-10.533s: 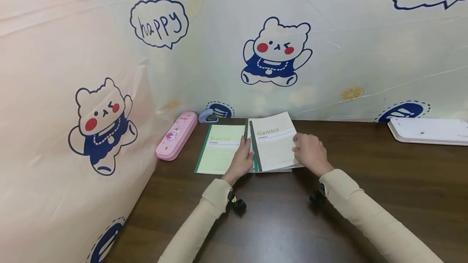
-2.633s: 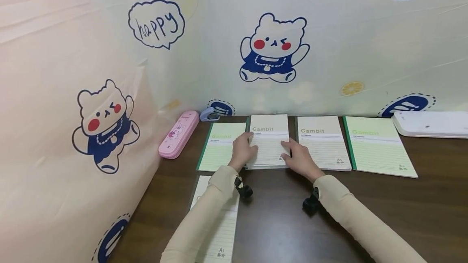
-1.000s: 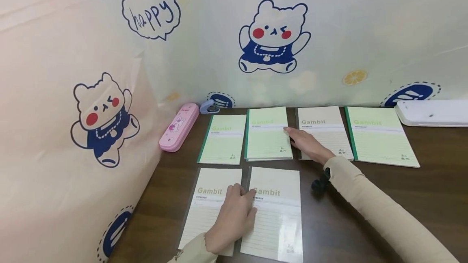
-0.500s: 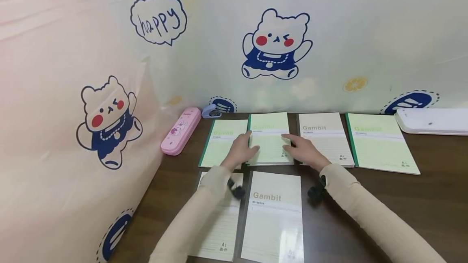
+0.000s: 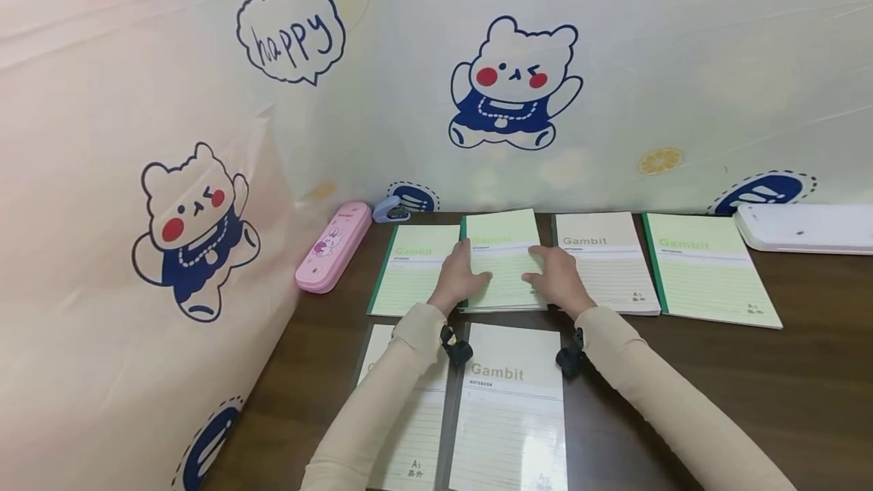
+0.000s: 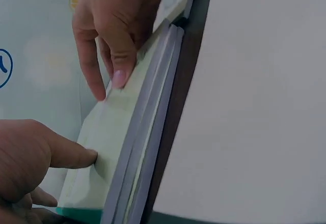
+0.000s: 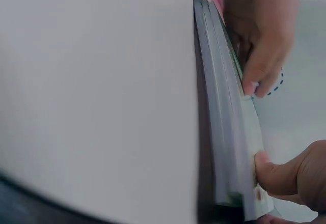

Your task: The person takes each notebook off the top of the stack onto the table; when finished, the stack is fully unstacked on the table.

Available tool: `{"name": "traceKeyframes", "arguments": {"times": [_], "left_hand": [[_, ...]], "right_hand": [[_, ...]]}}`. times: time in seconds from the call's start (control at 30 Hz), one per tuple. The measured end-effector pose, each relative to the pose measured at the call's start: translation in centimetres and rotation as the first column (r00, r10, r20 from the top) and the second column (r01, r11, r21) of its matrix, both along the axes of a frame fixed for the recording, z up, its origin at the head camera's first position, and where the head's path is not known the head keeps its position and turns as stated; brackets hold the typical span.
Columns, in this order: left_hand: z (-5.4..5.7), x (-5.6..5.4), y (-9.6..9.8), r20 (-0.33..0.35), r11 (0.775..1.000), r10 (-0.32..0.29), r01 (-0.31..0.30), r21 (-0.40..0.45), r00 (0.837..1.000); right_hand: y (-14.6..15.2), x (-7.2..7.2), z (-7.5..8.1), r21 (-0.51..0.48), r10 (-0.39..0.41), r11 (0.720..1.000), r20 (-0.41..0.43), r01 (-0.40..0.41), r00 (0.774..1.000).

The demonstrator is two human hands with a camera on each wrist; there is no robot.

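Observation:
A pale green notebook [image 5: 505, 264] with a green spine tops a small stack in the back row's second place. My left hand [image 5: 457, 275] holds its spine side, thumb [image 6: 76, 155] on the cover and fingers around the edge. On the opposite side my right hand [image 5: 559, 279] grips the right edge, thumb [image 7: 277, 175] on the cover. The notebook sits slightly askew over the ones under it, whose stacked edges show in both wrist views. In front lie two white notebooks, one [image 5: 511, 408] nearest the hands and another [image 5: 409, 438] partly under my left forearm.
Left of the stack lies a green notebook [image 5: 412, 271]; to its right are a white notebook [image 5: 607, 264] and another green notebook [image 5: 709, 267]. A pink pencil case [image 5: 334, 248], a small blue stapler [image 5: 390, 211] and a white flat case [image 5: 805, 227] stand along the patterned curtain.
A second white notebook now lies in the front row, and the stack shows a green cover on top. Both hands have come to that notebook, which has turned slightly.

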State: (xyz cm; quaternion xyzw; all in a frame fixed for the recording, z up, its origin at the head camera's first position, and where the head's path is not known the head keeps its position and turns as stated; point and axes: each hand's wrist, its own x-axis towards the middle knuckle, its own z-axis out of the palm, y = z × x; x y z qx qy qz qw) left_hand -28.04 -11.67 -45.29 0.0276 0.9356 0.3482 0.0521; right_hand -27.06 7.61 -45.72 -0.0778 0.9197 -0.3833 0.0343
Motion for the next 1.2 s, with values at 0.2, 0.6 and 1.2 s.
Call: {"name": "traceKeyframes", "arguments": {"times": [0.2,0.6,1.2], "left_hand": [[-0.7,0.0,0.6,-0.009,0.999,-0.013,0.013,0.032,1.000],[-3.5,1.1,1.1,0.035,0.997,-0.042,0.040,0.066,0.998],[0.1,-0.7,-0.8,-0.035,0.998,-0.009,0.006,-0.066,0.999]], "right_hand": [[1.6,-0.6,1.4,-0.038,-0.042,0.998,0.051,0.044,0.998],[4.7,-0.8,-0.3,-0.281,0.023,0.958,0.245,0.048,0.969],[18.4,16.9,4.7,-0.192,-0.148,0.968,0.072,0.159,0.986]]}}
